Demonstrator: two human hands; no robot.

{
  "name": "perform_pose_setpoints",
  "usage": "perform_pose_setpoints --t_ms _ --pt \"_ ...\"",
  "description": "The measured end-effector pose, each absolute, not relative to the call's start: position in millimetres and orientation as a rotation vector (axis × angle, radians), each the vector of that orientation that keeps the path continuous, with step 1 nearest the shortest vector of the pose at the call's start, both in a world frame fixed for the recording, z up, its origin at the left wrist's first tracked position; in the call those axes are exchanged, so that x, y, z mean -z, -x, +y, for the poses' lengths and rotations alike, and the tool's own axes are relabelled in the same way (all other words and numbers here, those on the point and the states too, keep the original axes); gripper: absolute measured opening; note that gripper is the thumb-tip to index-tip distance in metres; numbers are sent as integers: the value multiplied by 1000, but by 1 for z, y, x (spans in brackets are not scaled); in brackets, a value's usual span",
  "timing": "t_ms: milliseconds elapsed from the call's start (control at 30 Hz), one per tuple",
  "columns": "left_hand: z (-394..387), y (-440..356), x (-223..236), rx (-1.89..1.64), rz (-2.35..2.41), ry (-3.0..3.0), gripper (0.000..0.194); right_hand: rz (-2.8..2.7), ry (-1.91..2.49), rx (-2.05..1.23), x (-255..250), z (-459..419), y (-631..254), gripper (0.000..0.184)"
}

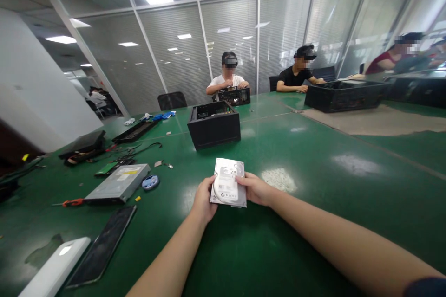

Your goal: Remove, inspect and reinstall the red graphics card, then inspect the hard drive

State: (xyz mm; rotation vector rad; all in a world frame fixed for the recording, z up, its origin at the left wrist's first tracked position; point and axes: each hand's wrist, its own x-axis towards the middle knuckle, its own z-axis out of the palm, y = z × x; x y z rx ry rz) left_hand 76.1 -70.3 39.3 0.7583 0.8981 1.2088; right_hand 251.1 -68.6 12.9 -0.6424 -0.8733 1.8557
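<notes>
- At the far left of the green table [296, 153] I see a white slim slab [57, 267], with a black flat panel [104, 246] lying just beside it.
- Beyond them, an orange-handled screwdriver [72, 203] lies at the end of a silver drive box [120, 183]; a green circuit board [106, 168] lies behind the box; a round blue tin [150, 183] sits just to its right.
- Farther back I make out a long dark tray [135, 131] and blue gloves [163, 115].
- Ahead, a black computer case [214, 132] stands between my hands and a co-worker in white [226, 82].
- Farther right, another black case [343, 97] stands before a co-worker in black [294, 77].
- My left hand [205, 199] grips the hard drive [228, 183] by its left edge, thumb on the rim; its other fingers are mostly hidden.
- The drive is up front, label toward me; my right hand [257, 189] pinches its right edge, thumb on top; I cannot tell how the fingers beneath lie.
</notes>
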Motion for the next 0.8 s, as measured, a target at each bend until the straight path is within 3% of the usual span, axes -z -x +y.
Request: perform_pose_setpoints --t_ms 533,800 --pt "-55 -79 -19 -1267 1001 -856 33 -792 754 -1908 -13 -55 -264 29" --pt "-58 -77 -20 -1232 985 -890 35 -739 761 -1958 -16 -57 -264 31"
